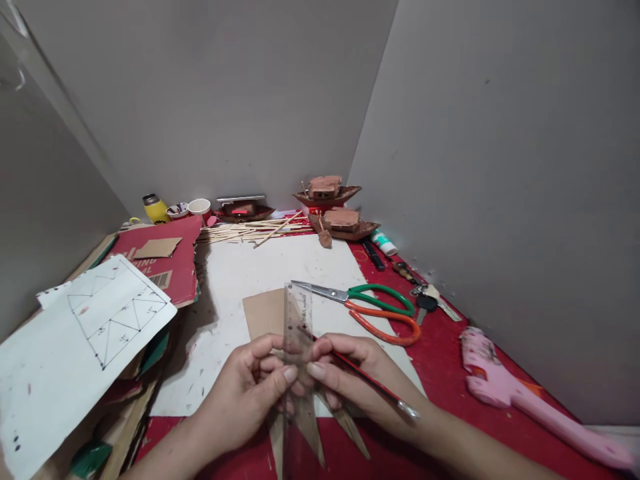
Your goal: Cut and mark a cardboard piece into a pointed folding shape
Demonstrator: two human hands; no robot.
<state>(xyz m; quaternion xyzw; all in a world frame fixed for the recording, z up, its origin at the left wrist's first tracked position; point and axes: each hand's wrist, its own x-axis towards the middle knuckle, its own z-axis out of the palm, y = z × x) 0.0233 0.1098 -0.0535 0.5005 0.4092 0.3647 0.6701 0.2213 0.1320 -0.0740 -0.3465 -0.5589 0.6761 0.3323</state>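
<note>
Pinching a clear ruler (299, 307), hands (254, 380) (364, 373) curled, pencil (374, 385) in right.

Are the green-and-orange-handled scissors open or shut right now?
Shut, it appears: on the scissors, the blades lie together, narrowing to a single tip.

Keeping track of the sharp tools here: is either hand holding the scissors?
No, the scissors lie beyond the right hand, which holds a pencil, and the left hand grips a clear ruler.
</note>
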